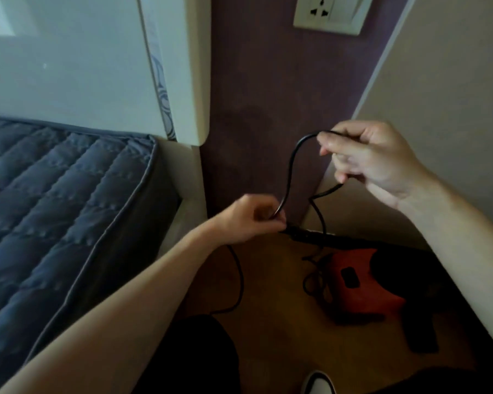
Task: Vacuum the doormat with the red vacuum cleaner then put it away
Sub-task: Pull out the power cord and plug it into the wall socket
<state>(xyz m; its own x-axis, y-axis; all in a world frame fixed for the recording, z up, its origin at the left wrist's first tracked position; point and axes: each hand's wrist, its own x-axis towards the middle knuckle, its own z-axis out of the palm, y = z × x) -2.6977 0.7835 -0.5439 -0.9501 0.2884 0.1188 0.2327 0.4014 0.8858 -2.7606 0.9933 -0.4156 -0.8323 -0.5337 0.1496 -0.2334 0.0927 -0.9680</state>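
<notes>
The red vacuum cleaner (362, 282) lies on the wooden floor at the lower right, with a black handle part beside it. Its black power cord (292, 160) rises in a loop between my hands. My left hand (251, 220) pinches the cord low down, near the black wand (325, 237) lying across the floor. Higher and to the right, my right hand (367, 160) grips the top of the loop in curled fingers. More cord trails down to the floor below my left forearm. No doormat is in view.
A bed with a dark blue quilted mattress (54, 200) and white headboard (97, 61) fills the left. A wall socket (329, 12) sits high on the purple wall. A beige wall (453, 95) closes in the right. A shoe tip (316, 383) shows at the bottom.
</notes>
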